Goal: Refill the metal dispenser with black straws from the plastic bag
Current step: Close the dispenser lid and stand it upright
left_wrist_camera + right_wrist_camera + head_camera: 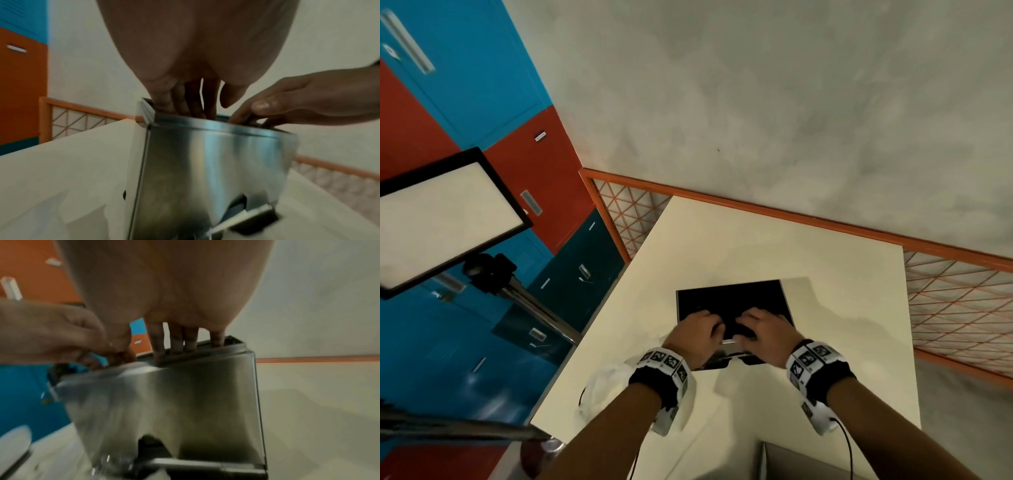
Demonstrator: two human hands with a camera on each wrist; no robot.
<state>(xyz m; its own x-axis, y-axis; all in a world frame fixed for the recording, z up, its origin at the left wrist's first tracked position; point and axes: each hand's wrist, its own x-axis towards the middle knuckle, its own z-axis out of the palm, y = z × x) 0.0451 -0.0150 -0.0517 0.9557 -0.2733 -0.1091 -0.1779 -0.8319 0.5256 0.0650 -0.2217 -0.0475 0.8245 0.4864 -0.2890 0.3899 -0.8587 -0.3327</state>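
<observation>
Both hands reach into the open top of the metal dispenser (732, 308) on the table (825, 274). Left hand (697, 334) and right hand (765, 334) dip their fingers among black straws (722, 301); whether they grip any, I cannot tell

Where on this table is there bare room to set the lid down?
Bare table lies between the dispenser and the orange rail, and right of the dispenser. Crowded: near-left edge, where the plastic bag lies; both hands, left and right, fill the dispenser's top.
</observation>
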